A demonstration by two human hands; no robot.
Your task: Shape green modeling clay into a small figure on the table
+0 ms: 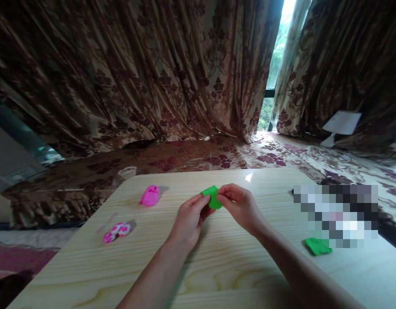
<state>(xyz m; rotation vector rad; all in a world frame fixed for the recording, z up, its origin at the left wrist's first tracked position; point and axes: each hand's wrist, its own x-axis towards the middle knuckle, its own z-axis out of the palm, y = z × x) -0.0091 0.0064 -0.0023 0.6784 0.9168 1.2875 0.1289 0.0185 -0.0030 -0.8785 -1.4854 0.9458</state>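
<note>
A flat, soft green piece that looks like modelling clay [214, 198] is held above the middle of the table. My left hand [192, 216] pinches its left edge between thumb and fingers. On its right edge, my right hand [238, 201] is closed with thumb and fingertips together. A second green clay piece [318, 246], flat with uneven edges, lies on the table at the right. To the left of my hands sits a pink shape with an opening at its top [150, 196]. Nearer to me lies a pink-and-white spotted bow-like piece [117, 232].
The pale wood-grain table [146, 274] has rounded far corners. A clear container [126, 172] stands by its far left corner. A blurred-out patch [336, 216] covers something at the right edge. Beyond are a patterned cloth-covered ledge, a white lamp [341, 123] and curtains [172, 68].
</note>
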